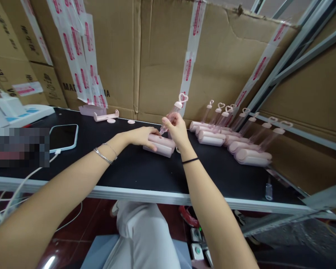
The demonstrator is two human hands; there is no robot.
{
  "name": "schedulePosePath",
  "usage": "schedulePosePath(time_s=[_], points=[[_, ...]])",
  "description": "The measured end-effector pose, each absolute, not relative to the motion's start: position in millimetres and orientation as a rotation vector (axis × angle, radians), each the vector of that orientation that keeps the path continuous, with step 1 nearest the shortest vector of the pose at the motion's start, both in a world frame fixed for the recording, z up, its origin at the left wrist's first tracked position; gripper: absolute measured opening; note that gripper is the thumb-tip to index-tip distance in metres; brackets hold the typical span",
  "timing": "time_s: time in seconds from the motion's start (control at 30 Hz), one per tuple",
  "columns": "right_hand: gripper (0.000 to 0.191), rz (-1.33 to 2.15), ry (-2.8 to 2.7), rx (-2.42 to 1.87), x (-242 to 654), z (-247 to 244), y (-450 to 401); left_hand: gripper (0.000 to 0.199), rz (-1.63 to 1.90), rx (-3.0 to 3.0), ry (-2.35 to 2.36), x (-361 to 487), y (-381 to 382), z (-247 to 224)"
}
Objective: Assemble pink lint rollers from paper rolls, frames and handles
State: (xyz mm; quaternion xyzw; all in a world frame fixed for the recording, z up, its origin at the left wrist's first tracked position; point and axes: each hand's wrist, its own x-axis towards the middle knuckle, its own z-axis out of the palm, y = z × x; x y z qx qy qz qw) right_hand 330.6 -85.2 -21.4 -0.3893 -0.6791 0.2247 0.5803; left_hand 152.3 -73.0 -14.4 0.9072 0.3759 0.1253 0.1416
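A pink and white rounded case (161, 145) lies on the black tabletop in front of me. My left hand (141, 136) is closed around its left end, fingers behind and thumb on the near side. Between the fingers of my right hand (177, 130) is a clear tube with a pink heart-loop cap (178, 104). The tube tilts, its narrow lower tip just over the top of the case near a small hole. Whether the tip touches the case I cannot tell.
Several similar pink cases (212, 138) with upright heart-capped tubes stand at the right. A small clear vial (268, 191) is near the front edge. At left are a phone (64, 136), power strip (33, 114) and pink bracket (106, 116). Cardboard (162, 56) walls the back.
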Motion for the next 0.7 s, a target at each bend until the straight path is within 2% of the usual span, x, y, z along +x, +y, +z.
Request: schedulePosePath(time_s=[0.3, 0.7], points=[[0.028, 0.446, -1.701, -0.95, 329.9, -15.9, -99.6, 0.07, 0.422, 2.586, 1.063, 156.4, -77.2, -17.3], [0.024, 0.334, -1.904, -1.1, 333.3, -10.5, -101.5, 0.076, 0.424, 2.551, 0.988, 155.7, -69.9, -21.6]])
